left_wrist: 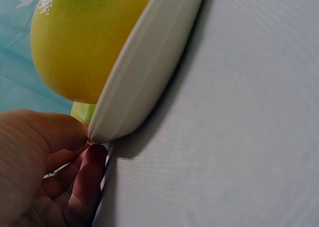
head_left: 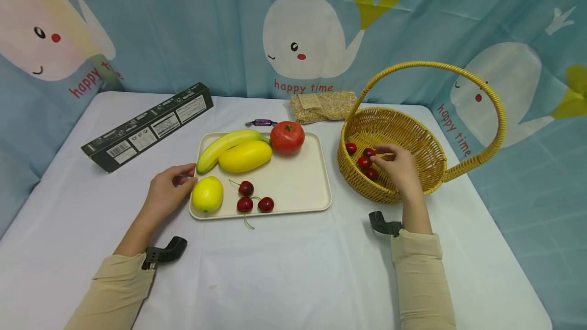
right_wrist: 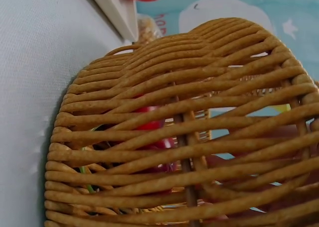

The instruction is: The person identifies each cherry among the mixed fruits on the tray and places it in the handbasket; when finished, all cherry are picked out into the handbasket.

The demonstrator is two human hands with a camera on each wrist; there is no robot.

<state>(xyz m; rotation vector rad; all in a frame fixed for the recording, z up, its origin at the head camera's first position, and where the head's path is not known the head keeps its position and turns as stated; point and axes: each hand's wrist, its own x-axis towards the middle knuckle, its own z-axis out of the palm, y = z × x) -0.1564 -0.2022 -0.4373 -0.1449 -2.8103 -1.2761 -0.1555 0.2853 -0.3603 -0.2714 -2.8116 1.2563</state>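
- Two hands work well apart: the left hand (head_left: 167,190) pinches the tray (head_left: 298,182) at its left rim, thumb above and a finger below; the right hand (head_left: 399,167) reaches into the basket (head_left: 352,178), fingertips at the basket cherries (head_left: 364,162).
- Whether the right fingertips grip one or merely touch it cannot be told; wicker blocks the wrist view.
- The basket cherries cluster loosely on its left side; three tray cherries (head_left: 245,204) lie near, right of the lemon (head_left: 208,195).
- A light thumb-and-finger pinch should suit best, since round, slick skins could roll away under a hard squeeze.
- Any lift would best go straight up, clear of the rim and of the handle (head_left: 497,111) arching over.
- A steady left pinch should keep the tray from sliding on the cloth (head_left: 293,274).
- The basket is ribbed, woven and rounded; the tray smooth, pale and shallow, with rounded corners.
- The tray cherries look glossy, with thin stems; the banana (head_left: 224,147) curves beside a plump yellow mango (head_left: 246,157).
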